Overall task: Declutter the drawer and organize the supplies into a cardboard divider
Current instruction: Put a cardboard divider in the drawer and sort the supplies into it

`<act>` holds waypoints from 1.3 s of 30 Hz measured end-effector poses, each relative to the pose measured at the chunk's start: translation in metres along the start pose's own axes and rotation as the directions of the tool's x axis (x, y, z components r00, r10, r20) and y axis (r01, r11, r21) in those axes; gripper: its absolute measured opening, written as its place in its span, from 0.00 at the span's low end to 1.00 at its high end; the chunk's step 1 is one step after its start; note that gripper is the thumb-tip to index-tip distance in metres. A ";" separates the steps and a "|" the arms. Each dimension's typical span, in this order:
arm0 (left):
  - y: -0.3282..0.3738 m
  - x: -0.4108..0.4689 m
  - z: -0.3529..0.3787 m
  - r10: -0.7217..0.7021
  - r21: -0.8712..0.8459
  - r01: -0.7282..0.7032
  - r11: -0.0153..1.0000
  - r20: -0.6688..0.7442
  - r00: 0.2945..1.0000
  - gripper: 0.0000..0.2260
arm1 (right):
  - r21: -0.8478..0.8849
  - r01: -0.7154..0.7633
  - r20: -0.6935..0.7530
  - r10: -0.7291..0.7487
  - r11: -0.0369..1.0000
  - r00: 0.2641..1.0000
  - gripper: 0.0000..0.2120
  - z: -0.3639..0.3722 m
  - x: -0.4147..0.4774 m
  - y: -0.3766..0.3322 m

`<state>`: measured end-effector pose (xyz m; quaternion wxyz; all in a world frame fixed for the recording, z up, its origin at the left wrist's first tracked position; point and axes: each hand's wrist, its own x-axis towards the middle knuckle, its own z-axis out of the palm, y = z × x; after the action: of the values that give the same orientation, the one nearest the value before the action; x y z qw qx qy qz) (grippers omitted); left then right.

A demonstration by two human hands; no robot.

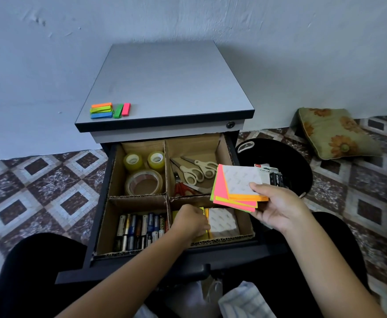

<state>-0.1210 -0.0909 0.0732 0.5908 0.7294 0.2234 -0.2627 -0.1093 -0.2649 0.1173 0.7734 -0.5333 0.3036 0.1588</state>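
Note:
The open drawer holds a cardboard divider (pixel 167 198) with four compartments. Tape rolls (pixel 144 177) fill the back left one, scissors (pixel 194 173) the back right, batteries (pixel 142 228) the front left. In the front right compartment stand sticky note pads (pixel 223 222). My left hand (pixel 192 222) reaches into that compartment and pinches a yellow pad there. My right hand (pixel 277 205) holds a fanned stack of neon sticky note pads (pixel 238 189) above the drawer's right edge.
Small coloured page-flag strips (pixel 110 110) lie on the cabinet top (pixel 169 83) near its front left corner. A black bin (pixel 279 161) with stapler packaging stands right of the drawer. A floral cushion (pixel 332 131) lies on the patterned floor by the wall.

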 end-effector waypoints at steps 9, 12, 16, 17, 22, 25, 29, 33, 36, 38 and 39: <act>0.027 -0.023 -0.030 0.051 -0.380 0.057 0.923 0.269 0.962 0.10 | -0.107 0.092 0.077 -0.084 0.990 0.994 0.05 0.008 -0.002 0.014; 0.030 -0.026 -0.037 0.097 -0.387 0.017 0.922 0.273 0.957 0.08 | -0.144 0.124 0.077 -0.114 0.982 0.991 0.06 0.012 -0.001 0.018; 0.026 -0.024 -0.034 0.103 -0.278 -0.056 0.959 0.157 0.982 0.07 | -0.223 0.142 0.067 -0.130 0.964 0.989 0.06 0.016 -0.003 0.022; 0.025 -0.024 -0.033 0.105 -0.248 -0.069 0.966 0.136 0.985 0.06 | -0.244 0.142 0.064 -0.130 0.959 0.989 0.06 0.016 -0.003 0.023; 0.018 -0.021 -0.033 0.105 -0.235 -0.081 0.969 0.092 0.990 0.04 | -0.292 0.134 0.047 -0.126 0.947 0.991 0.07 0.012 -0.003 0.024; 0.013 -0.020 -0.035 0.096 -0.263 -0.062 0.963 0.117 0.988 0.03 | -0.285 0.141 0.029 -0.138 0.948 0.990 0.07 0.008 -0.004 0.021; 0.006 -0.017 -0.041 0.058 -0.203 -0.023 0.979 0.166 0.984 0.03 | -0.183 0.179 -0.044 -0.190 0.967 0.981 0.07 0.002 -0.002 0.011; 0.000 -0.014 -0.038 0.007 -0.081 0.006 0.997 0.160 0.987 0.02 | -0.108 0.208 -0.087 -0.217 0.972 0.972 0.06 -0.004 0.001 0.002; 0.002 -0.009 -0.031 0.013 -0.055 -0.005 0.998 0.159 0.987 0.03 | -0.089 0.220 -0.087 -0.228 0.971 0.970 0.06 -0.004 0.001 0.000; 0.004 -0.006 -0.025 0.011 -0.066 0.000 0.998 0.166 0.986 0.06 | -0.077 0.225 -0.083 -0.231 0.971 0.969 0.07 -0.003 0.001 0.000; 0.004 -0.005 -0.021 0.007 -0.074 0.006 0.997 0.171 0.985 0.06 | -0.070 0.225 -0.081 -0.231 0.972 0.970 0.07 -0.002 0.002 0.000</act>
<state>-0.1196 -0.0709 0.0828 0.6346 0.6816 0.1813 -0.3160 -0.1086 -0.2668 0.1159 0.7557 -0.5945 0.2694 0.0541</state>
